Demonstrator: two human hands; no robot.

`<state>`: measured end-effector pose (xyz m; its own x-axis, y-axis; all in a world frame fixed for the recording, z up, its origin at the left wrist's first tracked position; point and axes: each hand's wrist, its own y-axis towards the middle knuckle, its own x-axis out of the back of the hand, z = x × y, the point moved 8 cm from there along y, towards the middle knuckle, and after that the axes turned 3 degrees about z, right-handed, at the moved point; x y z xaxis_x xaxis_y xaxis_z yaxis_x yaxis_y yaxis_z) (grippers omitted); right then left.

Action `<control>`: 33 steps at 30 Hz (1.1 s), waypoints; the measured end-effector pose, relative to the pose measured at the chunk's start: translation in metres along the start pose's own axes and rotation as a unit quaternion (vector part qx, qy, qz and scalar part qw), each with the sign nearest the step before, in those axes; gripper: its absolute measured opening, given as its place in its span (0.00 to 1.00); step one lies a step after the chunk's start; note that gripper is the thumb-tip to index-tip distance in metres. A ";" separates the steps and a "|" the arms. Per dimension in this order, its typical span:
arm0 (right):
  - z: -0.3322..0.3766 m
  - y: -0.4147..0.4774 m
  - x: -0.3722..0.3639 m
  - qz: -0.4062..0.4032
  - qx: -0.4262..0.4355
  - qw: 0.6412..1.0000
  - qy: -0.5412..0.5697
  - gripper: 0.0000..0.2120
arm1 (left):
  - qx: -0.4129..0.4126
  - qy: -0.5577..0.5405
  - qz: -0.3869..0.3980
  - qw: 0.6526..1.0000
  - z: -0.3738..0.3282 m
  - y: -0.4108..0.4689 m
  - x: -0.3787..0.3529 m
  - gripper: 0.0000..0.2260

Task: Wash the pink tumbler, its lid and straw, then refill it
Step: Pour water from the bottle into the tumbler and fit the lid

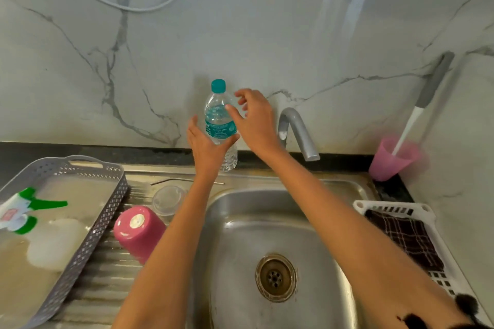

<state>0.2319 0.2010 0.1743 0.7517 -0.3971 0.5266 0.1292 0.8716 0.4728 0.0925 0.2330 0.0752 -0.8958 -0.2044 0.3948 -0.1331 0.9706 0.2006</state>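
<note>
Pink tumbler (139, 232) is set upside down on the steel drainboard (112, 270), left of the sink basin (240, 222). Clear lid (169, 199) is laid just behind it, metal straw (187, 181) further back. Water bottle (220, 125), teal cap (218, 85) on, is gripped low by the left hand (205, 147), thumb wrapped across the front. Right hand (256, 120) is held spread beside the bottle's shoulder, thumb touching it, fingers loosely bent near the cap.
</note>
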 end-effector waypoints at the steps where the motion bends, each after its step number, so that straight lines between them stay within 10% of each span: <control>1: 0.001 0.013 -0.001 -0.001 -0.003 1.000 0.007 0.17 | 0.003 -0.022 0.018 1.000 0.001 0.010 -0.004 0.50; 33: 0.025 0.075 -0.015 0.096 0.037 0.994 -0.025 0.12 | 0.006 -0.023 0.079 0.997 0.014 0.033 -0.023 0.36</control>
<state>0.2143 0.2655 0.2192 0.7252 -0.2409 0.6451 -0.0628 0.9098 0.4103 0.1026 0.2716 0.0608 -0.9245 -0.0431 0.3788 0.0063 0.9917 0.1281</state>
